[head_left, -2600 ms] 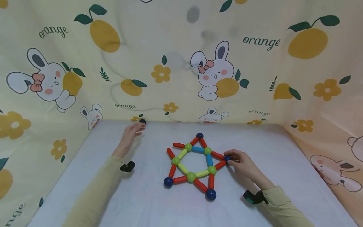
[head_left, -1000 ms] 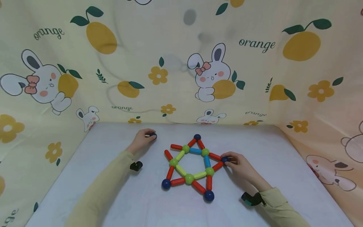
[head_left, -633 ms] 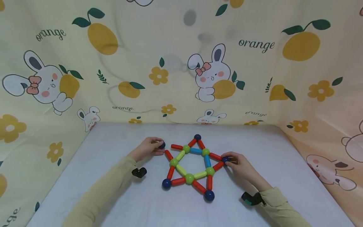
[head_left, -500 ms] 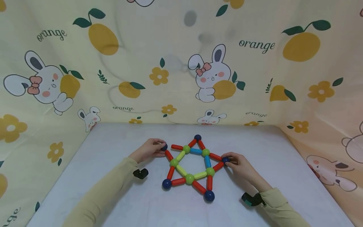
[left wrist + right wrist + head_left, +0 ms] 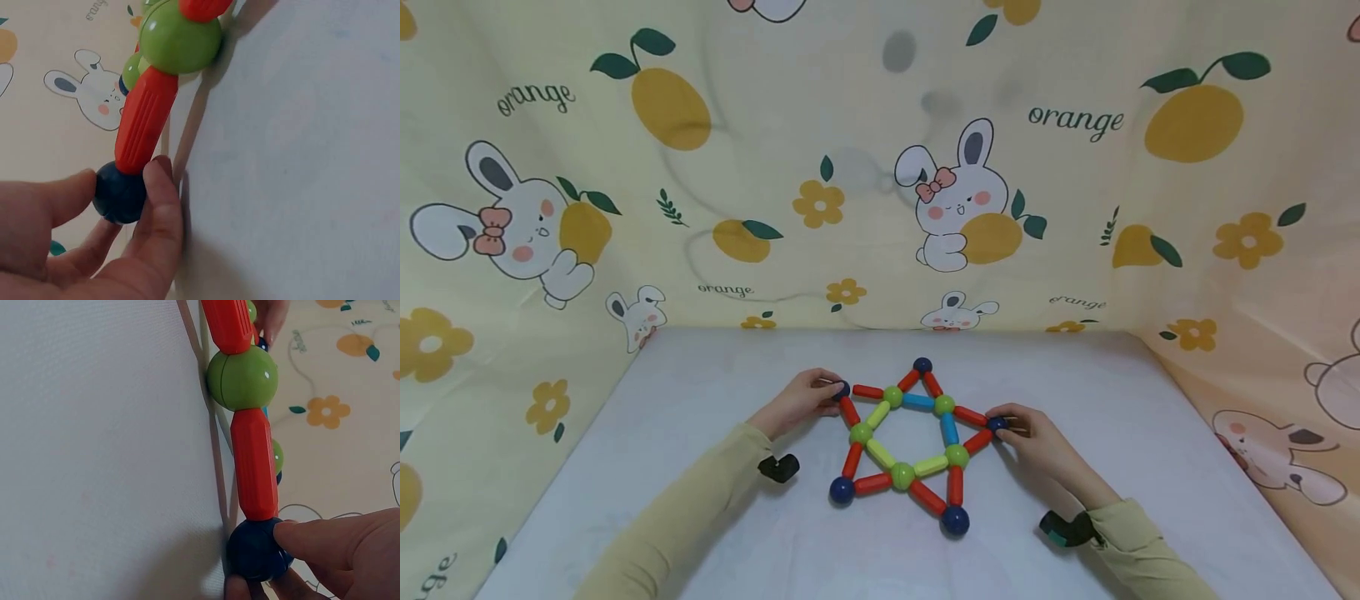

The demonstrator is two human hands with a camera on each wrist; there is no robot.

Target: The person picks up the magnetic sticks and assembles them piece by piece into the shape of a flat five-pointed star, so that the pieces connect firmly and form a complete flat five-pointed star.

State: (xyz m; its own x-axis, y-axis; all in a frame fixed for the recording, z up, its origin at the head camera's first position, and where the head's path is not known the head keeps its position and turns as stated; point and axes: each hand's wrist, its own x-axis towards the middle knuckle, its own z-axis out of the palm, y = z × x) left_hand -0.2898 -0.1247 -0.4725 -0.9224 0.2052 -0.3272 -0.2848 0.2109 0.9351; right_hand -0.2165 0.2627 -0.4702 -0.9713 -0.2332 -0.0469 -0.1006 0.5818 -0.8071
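A star of magnetic rods and balls lies mid-table: green balls joined by yellow-green and blue rods, with red rods running out to dark blue balls. At its upper left, my left hand pinches a dark blue ball between thumb and fingers. That ball touches the end of one red rod; a neighbouring red rod ends just short of it. On the right, my right hand pinches the dark blue ball at the star's right tip, where two red rods meet.
The star rests on a white table. A curtain printed with rabbits and oranges rises behind and along both sides. Each wrist carries a small black camera.
My left hand has brought its dark blue ball from the table's far left edge rightward and nearer, onto the red rod's end. My right hand has kept its hold at the right tip.
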